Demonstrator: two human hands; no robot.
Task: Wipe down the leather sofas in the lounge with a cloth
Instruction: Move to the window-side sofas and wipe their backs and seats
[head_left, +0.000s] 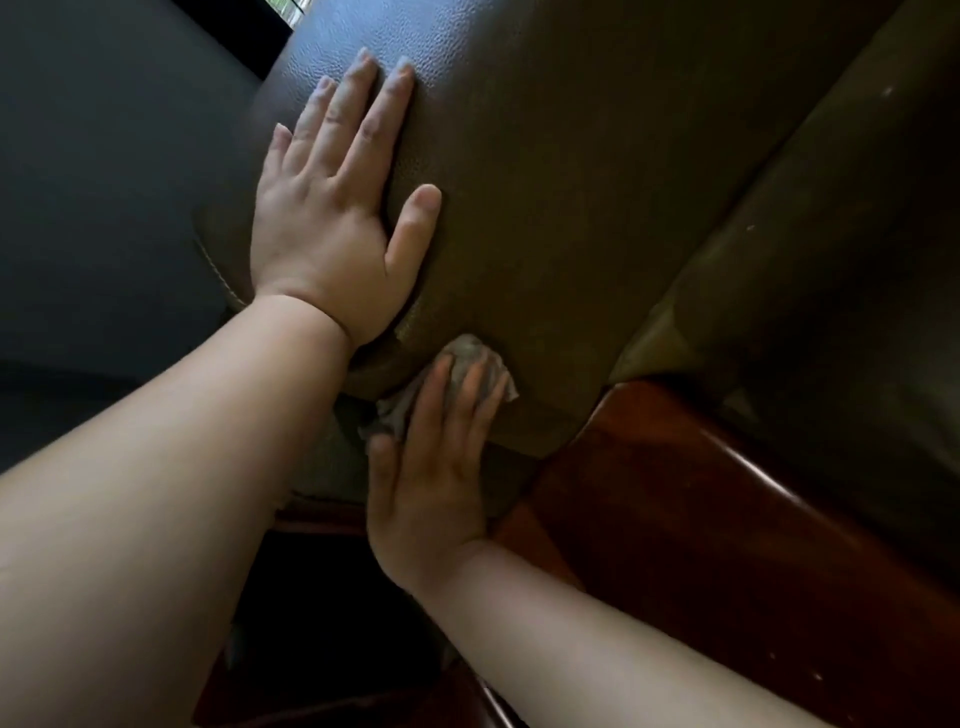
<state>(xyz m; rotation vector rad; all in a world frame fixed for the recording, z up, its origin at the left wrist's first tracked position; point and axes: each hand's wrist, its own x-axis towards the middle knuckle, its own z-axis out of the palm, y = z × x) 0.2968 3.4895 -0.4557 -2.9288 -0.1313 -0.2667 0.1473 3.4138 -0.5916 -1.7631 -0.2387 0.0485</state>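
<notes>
2 hands work the sofa cushion (571, 182): your left hand (332, 208) lies flat, grip released, bracing the leather, while your right hand (431, 467) presses the cloth (467, 353) with straight fingers against the cushion's lower edge. Wiping is underway; next, sweep along the seam by the wooden arm (701, 519).

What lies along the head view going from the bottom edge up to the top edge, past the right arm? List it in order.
Right hand, fingers straight, pressing the cloth → leather cushion edge → left hand laid flat on the leather cushion → bright gap at the top edge.
</notes>
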